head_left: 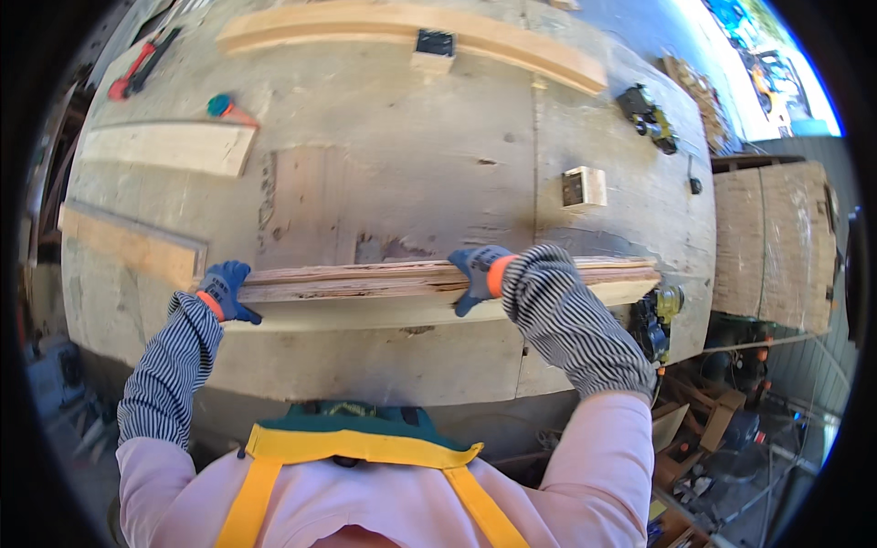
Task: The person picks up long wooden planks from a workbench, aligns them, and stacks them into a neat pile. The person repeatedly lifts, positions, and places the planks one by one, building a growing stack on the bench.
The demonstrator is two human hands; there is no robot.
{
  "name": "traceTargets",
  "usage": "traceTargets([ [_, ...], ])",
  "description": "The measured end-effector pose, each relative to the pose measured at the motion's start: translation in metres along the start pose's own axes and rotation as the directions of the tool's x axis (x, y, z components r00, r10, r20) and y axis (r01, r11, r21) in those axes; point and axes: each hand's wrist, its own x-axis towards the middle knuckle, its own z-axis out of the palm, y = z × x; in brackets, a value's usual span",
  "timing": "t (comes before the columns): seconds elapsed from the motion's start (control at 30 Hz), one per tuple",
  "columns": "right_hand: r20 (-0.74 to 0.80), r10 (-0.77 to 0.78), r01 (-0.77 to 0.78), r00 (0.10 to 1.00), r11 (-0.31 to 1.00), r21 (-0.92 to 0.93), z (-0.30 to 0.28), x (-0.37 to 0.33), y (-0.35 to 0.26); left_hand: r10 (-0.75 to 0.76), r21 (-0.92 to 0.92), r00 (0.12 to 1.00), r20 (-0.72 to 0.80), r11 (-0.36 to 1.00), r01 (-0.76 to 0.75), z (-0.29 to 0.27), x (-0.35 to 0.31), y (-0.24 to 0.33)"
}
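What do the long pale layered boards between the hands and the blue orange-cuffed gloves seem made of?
Long pale layered boards: wood, possibly plywood, apparently unfinished; rough brownish edges look splintery.
Blue orange-cuffed gloves: perhaps coated fabric, matte; dull surface, snug cuffs.

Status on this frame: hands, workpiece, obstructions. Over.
Left hand gripping wooden boards at left end; right hand right of middle. Boards run side to side over worktable. Power tool close by their right end, contact unclear.
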Motion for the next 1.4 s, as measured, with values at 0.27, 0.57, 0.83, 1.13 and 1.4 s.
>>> traceTargets([
  [0.27,0.12,-0.11,0.098,0.987,0.99,0.101,-0.022,0.064,0.039,0.052,-0.135,0.969,0.243,0.991,-0.02,0.0,0.089,-0.043],
  [0.57,-0.649,-0.14,0.02,0.748,0.982,-0.189,-0.035,0.079,0.01,0.002,-0.037,0.977,0.212,0.999,0.006,-0.013,0.115,-0.042],
  [0.83,-0.921,0.353,0.215,0.165,0.898,0.383,0.113,0.07,-0.066,0.004,-0.025,0.982,0.186,1.0,0.0,-0.028,0.11,-0.037],
  [1.13,-0.687,0.624,0.229,0.373,0.655,0.72,0.243,0.067,-0.191,0.017,0.157,0.997,0.07,0.987,-0.028,-0.019,0.101,-0.04],
  [1.4,-0.543,0.803,0.21,0.243,0.504,0.838,0.285,0.047,-0.235,0.131,0.211,0.909,-0.396,0.976,-0.049,0.016,0.045,0.005],
])
